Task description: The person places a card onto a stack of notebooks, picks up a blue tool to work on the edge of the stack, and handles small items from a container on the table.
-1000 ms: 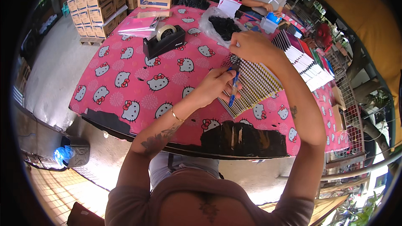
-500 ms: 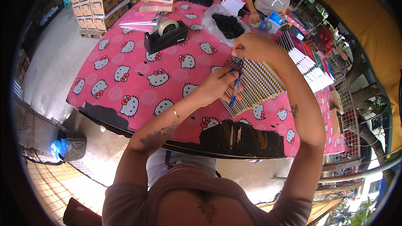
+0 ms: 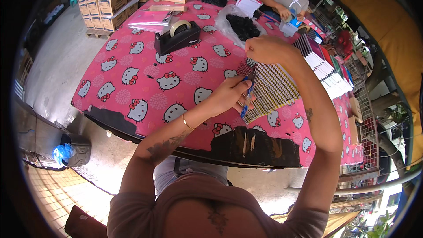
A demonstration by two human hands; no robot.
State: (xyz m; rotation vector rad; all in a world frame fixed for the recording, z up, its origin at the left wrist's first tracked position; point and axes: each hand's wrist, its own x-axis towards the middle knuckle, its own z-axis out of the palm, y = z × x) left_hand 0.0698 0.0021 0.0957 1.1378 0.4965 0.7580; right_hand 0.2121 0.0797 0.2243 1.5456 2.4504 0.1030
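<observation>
My left hand [image 3: 233, 94] is closed round a blue-handled tool [image 3: 247, 101], which looks like small pliers or cutters. Its head points away from me, over the left edge of a batch of spiral-bound notebooks [image 3: 275, 86], whose dark coils lie in close rows with white and yellow edges. Beyond the tool, at the far left corner of the notebooks, my right hand [image 3: 269, 50] is bent inward with its fingers pinched together. Whatever those fingers hold is too small or hidden to name.
Black wiry pieces [image 3: 243, 27] lie in a clear plastic bag past my right hand. A tape dispenser [image 3: 178, 39] and pink packets [image 3: 152, 19] stand left on the pink table [image 3: 150, 68]. Stacked notebooks [image 3: 324, 68] rise at right. Another person [image 3: 288, 0] works opposite.
The tool has tilted a little in my left hand, while my right hand stays nearly in place. Across the table, the other person's hands have drawn together over a blue item.
</observation>
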